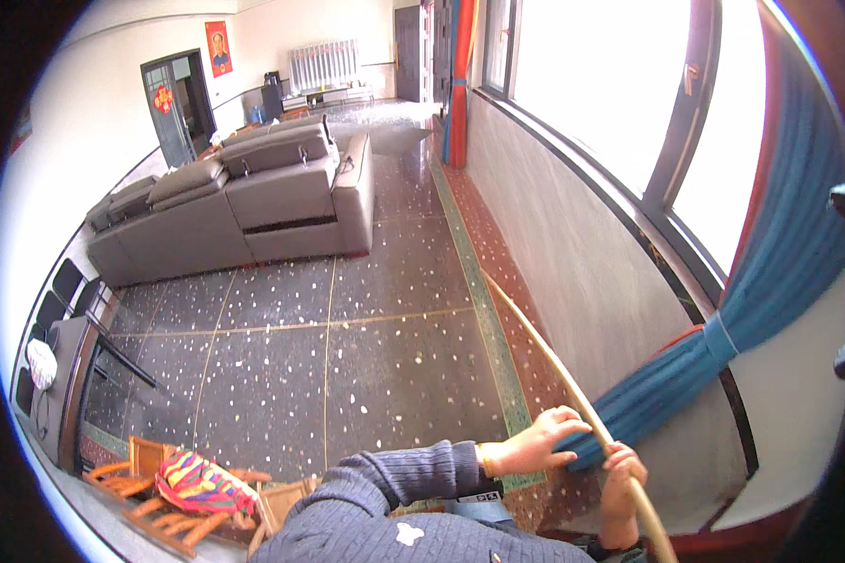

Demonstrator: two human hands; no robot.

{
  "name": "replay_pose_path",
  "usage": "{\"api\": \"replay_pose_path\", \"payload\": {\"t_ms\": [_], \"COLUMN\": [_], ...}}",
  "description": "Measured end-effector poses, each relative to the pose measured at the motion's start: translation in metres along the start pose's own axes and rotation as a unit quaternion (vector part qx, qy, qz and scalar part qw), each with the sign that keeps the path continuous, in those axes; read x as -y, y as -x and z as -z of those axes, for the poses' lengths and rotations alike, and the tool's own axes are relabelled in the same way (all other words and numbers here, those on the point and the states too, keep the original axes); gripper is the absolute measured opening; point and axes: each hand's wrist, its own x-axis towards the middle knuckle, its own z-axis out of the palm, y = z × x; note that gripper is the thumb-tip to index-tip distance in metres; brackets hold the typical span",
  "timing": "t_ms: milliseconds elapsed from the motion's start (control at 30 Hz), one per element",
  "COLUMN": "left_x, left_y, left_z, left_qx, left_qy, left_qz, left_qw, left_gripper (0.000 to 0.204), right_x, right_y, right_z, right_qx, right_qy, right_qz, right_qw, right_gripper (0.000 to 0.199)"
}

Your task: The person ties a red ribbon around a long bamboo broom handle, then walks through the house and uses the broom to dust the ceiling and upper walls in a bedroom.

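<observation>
Long wooden pole (pixel 573 389), pale and slender, runs from the person's hands at the lower right away along the foot of the wall (pixel 573 253), its far tip low over the red-speckled floor border (pixel 498 253); the right hand (pixel 620 488) has its grip clamped around the pole near the near end, fingers wrapped fully about it; the left hand (pixel 535 441) lies further up, fingers spread and apart, resting against the shaft and the bunched end of the blue curtain (pixel 770 281) rather than closed on either; whether it touches the pole itself cannot be told. Judged from this pose, good control of so long a shaft would call for a second firm grip set well apart from the first, the tip kept low and guided parallel to the wall so that it does not swing. The tied curtain hangs just beside the hands and could snag the shaft; the window (pixel 620 84) above is close to its line. Well apart to the left stand a grey sectional sofa (pixel 253 197), a dark terrazzo floor (pixel 347 366) with brass lines, a small wooden chair (pixel 160 507) bearing a multicoloured cloth (pixel 197 483), and a dark tabletop (pixel 66 375) at the left rim.
</observation>
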Motion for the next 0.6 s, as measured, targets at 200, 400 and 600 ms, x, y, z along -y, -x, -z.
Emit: {"api": "replay_pose_path", "payload": {"t_ms": [200,400,600], "left_x": [0.089,0.080,0.112], "left_y": [-0.079,-0.132,-0.189], "left_z": [0.216,0.401,0.482], "left_qx": [-0.032,-0.166,-0.212], "left_qy": [-0.219,-0.339,-0.347], "left_qz": [-0.061,-0.059,-0.241], "left_qw": [0.973,0.924,0.882], "left_gripper": [0.019,0.019,0.010], "right_x": [-0.058,-0.103,-0.191], "right_y": [-0.179,-0.361,-0.523], "right_z": [-0.067,-0.179,-0.290], "right_qx": [-0.011,-0.018,0.043], "right_qy": [-0.066,-0.119,-0.171], "right_qz": [0.168,0.231,0.229], "right_qw": [0.983,0.966,0.957], "right_gripper": [0.034,0.044,0.046]}}
